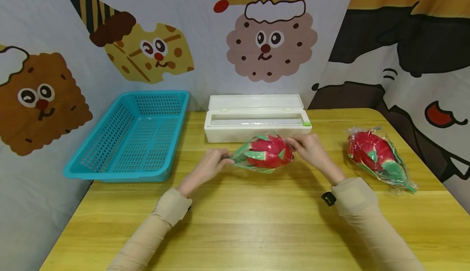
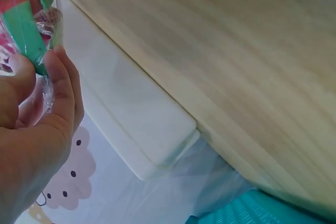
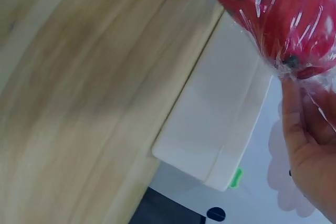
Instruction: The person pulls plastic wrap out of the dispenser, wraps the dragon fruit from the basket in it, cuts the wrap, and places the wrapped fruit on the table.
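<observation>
A red dragon fruit [image 1: 269,150] with green scales, wrapped in clear film, hangs level between both hands over the table [image 1: 253,214]. My left hand [image 1: 211,164] pinches its green, leafy end; the left wrist view shows thumb and fingers on the green tip [image 2: 27,35] and the bunched film. At the round end, my right hand [image 1: 311,150] pinches the gathered film. In the right wrist view, that hand [image 3: 310,135] is just under the red base, part of it cut off by the frame edge. Behind the fruit stands a white cling film box [image 1: 257,134], lid up.
Another film-wrapped dragon fruit [image 1: 372,152] lies on the right of the table. A blue-green plastic basket [image 1: 169,169] sits at the left. Behind the table hangs a cloth [image 1: 205,58] printed with cartoon biscuits and cheese.
</observation>
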`<action>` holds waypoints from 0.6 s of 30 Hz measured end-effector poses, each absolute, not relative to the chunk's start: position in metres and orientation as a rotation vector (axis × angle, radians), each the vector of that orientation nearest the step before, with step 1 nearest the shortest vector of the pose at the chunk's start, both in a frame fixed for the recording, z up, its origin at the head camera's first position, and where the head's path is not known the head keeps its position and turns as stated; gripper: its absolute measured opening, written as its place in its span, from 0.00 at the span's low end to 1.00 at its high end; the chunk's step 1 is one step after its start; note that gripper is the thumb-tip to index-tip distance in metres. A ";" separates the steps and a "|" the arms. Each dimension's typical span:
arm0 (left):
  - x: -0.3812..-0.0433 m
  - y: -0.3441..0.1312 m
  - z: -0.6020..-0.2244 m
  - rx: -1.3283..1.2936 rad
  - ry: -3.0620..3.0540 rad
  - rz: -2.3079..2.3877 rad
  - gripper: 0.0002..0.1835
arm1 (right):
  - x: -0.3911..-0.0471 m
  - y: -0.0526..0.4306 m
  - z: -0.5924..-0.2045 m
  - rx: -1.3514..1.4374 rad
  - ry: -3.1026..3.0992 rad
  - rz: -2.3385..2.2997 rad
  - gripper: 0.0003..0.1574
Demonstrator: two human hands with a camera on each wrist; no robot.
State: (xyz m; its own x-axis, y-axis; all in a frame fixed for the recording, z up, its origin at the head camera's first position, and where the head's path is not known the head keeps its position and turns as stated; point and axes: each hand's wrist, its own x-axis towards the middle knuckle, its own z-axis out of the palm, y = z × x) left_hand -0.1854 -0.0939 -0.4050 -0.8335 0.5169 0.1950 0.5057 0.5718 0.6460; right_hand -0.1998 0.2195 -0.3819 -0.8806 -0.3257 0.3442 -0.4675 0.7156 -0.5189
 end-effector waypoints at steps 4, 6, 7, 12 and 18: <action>-0.188 -0.093 -0.405 0.850 2.774 1.117 0.10 | -0.198 0.219 -0.381 0.649 -2.865 0.854 0.26; -0.189 -0.093 -0.405 0.822 2.769 1.114 0.12 | -0.198 0.218 -0.382 0.645 -2.949 0.830 0.33; -0.189 -0.092 -0.406 0.799 2.758 1.119 0.13 | -0.197 0.217 -0.382 0.648 -2.980 0.805 0.37; -0.190 -0.091 -0.407 0.714 2.715 1.117 0.20 | -0.196 0.213 -0.387 0.641 -3.053 0.782 0.45; -0.188 -0.086 -0.401 0.690 2.792 1.090 0.17 | -0.194 0.213 -0.393 0.550 -3.095 0.915 0.48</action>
